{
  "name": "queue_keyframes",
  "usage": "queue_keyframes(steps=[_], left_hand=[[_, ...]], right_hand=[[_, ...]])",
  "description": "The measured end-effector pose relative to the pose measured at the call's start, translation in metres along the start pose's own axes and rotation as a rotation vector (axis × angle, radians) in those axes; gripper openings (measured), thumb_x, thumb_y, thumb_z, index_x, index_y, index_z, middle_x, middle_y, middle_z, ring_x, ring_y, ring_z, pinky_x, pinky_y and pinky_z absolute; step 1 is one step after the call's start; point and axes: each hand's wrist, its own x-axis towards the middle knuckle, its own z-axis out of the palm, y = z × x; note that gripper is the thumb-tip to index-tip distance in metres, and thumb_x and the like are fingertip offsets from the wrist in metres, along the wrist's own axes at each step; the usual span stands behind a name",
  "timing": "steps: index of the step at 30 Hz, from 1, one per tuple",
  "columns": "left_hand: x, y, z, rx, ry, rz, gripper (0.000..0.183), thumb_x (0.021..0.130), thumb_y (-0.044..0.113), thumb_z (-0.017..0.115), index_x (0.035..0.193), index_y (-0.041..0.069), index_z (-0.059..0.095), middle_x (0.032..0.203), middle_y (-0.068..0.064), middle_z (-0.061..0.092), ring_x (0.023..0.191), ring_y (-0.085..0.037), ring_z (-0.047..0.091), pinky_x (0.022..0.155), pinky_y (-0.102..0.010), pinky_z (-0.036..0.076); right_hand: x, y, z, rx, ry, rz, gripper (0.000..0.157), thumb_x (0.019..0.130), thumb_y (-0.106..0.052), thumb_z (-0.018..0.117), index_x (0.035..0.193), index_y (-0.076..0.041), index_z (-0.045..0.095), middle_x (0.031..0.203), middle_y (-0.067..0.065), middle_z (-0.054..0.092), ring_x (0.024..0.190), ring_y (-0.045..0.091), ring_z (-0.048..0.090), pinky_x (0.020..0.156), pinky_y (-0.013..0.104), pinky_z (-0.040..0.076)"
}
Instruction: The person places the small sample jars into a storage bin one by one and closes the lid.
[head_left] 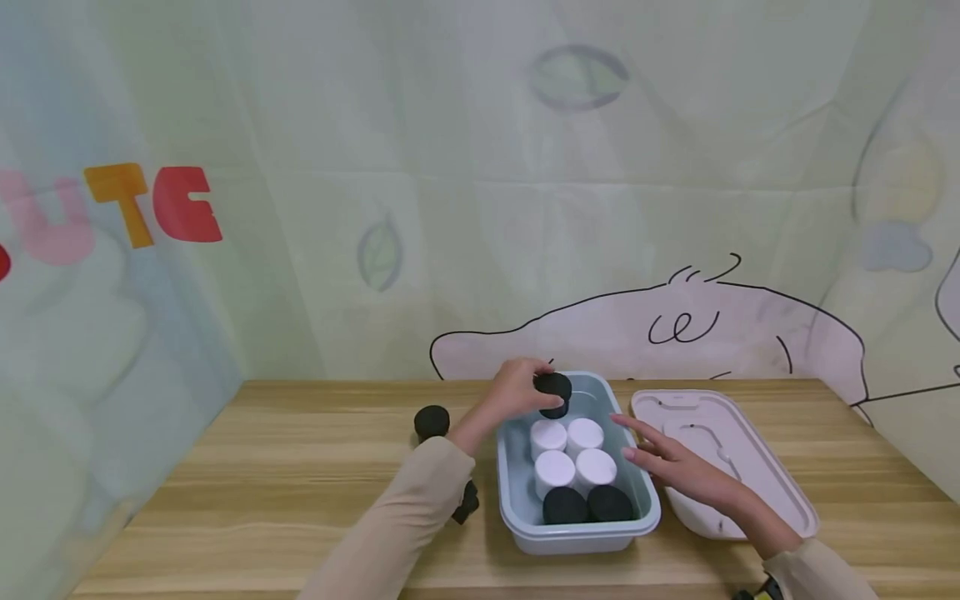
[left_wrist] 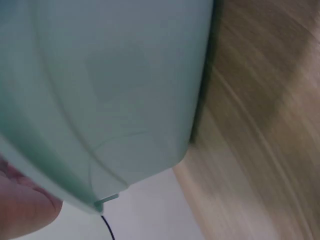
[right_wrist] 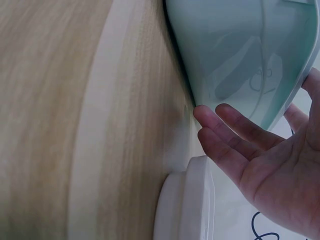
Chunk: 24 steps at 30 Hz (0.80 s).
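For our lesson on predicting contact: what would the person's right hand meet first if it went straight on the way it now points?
The right hand would probably meet the light-blue bin first, at its right side; how much gap remains is hard to judge.

The tub (head_left: 573, 543) is pale blue, with white cylinders (head_left: 555, 472) mid-tub, black cylinders (head_left: 610, 505) at its near end. Pinkish-white lid (head_left: 731, 437) at right; brown wood-grained counter (head_left: 300, 467); beige sleeves (head_left: 420, 500); pale green backdrop (head_left: 322, 250) with orange and red letters (head_left: 131, 196) left.
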Motion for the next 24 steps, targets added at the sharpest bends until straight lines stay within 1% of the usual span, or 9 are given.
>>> queue_keyframes(steps=[6, 9, 12, 16, 24], left_hand=[[0.002, 0.001, 0.008, 0.073, -0.022, 0.035, 0.045, 0.073, 0.02, 0.074, 0.112, 0.0, 0.062, 0.109, -0.012, 0.064, 0.101, -0.024, 0.057, 0.087, -0.033, 0.043], [0.002, 0.003, 0.012, 0.074, -0.04, 0.02, 0.044, 0.073, 0.019, 0.074, 0.112, 0.0, 0.063, 0.109, -0.013, 0.064, 0.101, -0.025, 0.056, 0.087, -0.035, 0.043], [0.003, 0.005, 0.016, 0.083, -0.063, -0.013, 0.045, 0.074, 0.019, 0.074, 0.113, 0.0, 0.062, 0.111, -0.013, 0.063, 0.103, -0.024, 0.055, 0.089, -0.035, 0.042], [0.003, 0.006, 0.02, 0.128, -0.086, -0.04, 0.045, 0.074, 0.021, 0.075, 0.112, 0.002, 0.063, 0.111, -0.01, 0.063, 0.102, -0.022, 0.055, 0.089, -0.033, 0.043], [0.004, 0.006, 0.024, 0.12, -0.083, -0.077, 0.045, 0.074, 0.02, 0.076, 0.112, 0.001, 0.063, 0.113, -0.01, 0.062, 0.105, -0.022, 0.055, 0.091, -0.034, 0.043]], right_hand=[[0.0, 0.0, 0.0, 0.003, -0.001, 0.003, 0.055, 0.097, -0.032, 0.04, 0.146, -0.019, 0.019, 0.149, 0.022, 0.007, 0.125, 0.05, 0.027, 0.088, 0.058, 0.041], [0.0, 0.0, 0.0, 0.004, -0.003, 0.002, 0.055, 0.097, -0.032, 0.04, 0.146, -0.019, 0.019, 0.149, 0.023, 0.008, 0.125, 0.049, 0.029, 0.087, 0.057, 0.041], [0.0, 0.0, 0.001, 0.002, -0.005, -0.003, 0.054, 0.097, -0.032, 0.04, 0.146, -0.019, 0.018, 0.149, 0.024, 0.009, 0.124, 0.049, 0.03, 0.086, 0.057, 0.042], [0.0, 0.001, 0.001, 0.001, -0.008, -0.009, 0.054, 0.097, -0.031, 0.039, 0.146, -0.019, 0.018, 0.149, 0.024, 0.009, 0.124, 0.049, 0.029, 0.087, 0.058, 0.041], [0.0, 0.001, 0.001, -0.002, -0.005, -0.002, 0.055, 0.097, -0.032, 0.04, 0.146, -0.02, 0.018, 0.149, 0.024, 0.009, 0.124, 0.048, 0.03, 0.087, 0.058, 0.041]])
